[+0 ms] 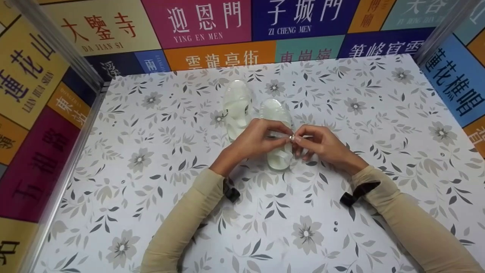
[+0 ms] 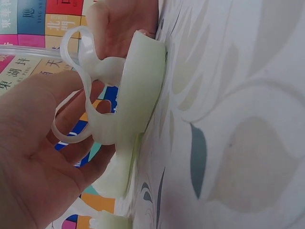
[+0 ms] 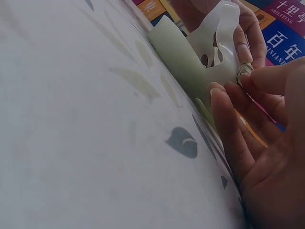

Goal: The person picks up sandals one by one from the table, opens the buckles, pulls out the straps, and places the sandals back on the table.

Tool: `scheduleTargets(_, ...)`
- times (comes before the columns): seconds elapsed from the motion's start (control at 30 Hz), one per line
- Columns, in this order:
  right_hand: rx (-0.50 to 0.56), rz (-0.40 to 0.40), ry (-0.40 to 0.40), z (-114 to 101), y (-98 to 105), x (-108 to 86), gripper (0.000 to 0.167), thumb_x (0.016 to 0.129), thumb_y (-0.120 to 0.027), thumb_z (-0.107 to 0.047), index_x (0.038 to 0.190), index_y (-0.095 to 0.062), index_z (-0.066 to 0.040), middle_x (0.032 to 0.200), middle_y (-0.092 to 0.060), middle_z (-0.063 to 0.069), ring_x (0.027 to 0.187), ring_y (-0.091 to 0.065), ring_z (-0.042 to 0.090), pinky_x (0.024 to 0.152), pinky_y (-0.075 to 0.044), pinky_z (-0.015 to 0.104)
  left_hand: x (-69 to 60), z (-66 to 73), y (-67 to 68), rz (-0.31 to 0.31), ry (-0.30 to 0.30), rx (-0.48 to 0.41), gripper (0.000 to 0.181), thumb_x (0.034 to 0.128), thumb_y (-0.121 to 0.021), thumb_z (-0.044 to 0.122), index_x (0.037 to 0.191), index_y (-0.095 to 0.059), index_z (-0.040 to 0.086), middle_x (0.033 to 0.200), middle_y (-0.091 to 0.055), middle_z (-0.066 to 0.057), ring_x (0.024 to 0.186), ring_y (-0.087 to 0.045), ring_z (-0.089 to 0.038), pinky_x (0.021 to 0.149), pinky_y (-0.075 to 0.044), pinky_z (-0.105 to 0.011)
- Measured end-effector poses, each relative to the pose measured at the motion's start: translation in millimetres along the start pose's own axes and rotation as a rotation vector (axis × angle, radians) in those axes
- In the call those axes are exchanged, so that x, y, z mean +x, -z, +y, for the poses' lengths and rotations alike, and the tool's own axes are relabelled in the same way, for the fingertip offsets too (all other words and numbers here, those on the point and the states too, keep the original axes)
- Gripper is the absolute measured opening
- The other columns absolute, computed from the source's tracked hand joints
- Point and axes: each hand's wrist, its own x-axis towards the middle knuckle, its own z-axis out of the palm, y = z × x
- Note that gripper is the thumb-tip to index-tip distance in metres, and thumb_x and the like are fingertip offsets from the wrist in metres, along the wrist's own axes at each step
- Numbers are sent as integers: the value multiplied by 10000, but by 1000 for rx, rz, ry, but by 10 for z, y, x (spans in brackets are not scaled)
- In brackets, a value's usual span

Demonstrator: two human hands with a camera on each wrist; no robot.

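Two pale greenish-white plastic sandals lie side by side on the table, one sandal [image 1: 237, 96] at the left and the other sandal [image 1: 279, 162] at the right, nearer me. Over the right one, my left hand [image 1: 254, 140] pinches its ankle strap [image 1: 278, 134] between thumb and fingers. From the other side my right hand [image 1: 322, 142] holds a small metal buckle [image 3: 242, 71] at its fingertips. The fingertips of both hands almost meet there. In the left wrist view the sandal's sole [image 2: 140, 76] stays on the table; whether the strap runs through the buckle is hard to see.
The table [image 1: 170, 212] has a white cover with grey flowers and leaves. Panels [image 1: 208, 19] with coloured blocks and lettering stand along its back and sides. A black band [image 1: 231, 191] sits on the left wrist and another band [image 1: 358, 191] on the right.
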Motion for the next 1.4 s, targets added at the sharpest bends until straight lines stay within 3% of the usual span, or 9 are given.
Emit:
scheduleTargets(0.6,-29,-27,30,7,12,-1,242,1110,-636,-203,1187,-687,21,971,-724,228,784,-762,249,622,-654,343,-8,-11,-3,6,21,-56,175,1016,-789,194,1174,-834,132,1170,-834,-3,1136,-767,-83,964,-606,-192)
scheduleTargets(1.07,-17,0,41,29,22,8,212,1103,-640,-152,1188,-686,36,907,-741,200,762,-754,228,624,-648,342,8,3,-36,39,-1,6,169,1024,-779,212,1167,-828,137,1162,-833,6,1136,-767,-83,960,-604,-192)
scheduleTargets(1.4,18,-1,94,44,31,15,197,1110,-618,-123,1181,-673,53,944,-721,153,747,-751,224,621,-636,297,17,34,-63,93,29,7,183,1008,-799,229,1153,-813,119,1144,-826,-6,1124,-774,-104,934,-595,-150)
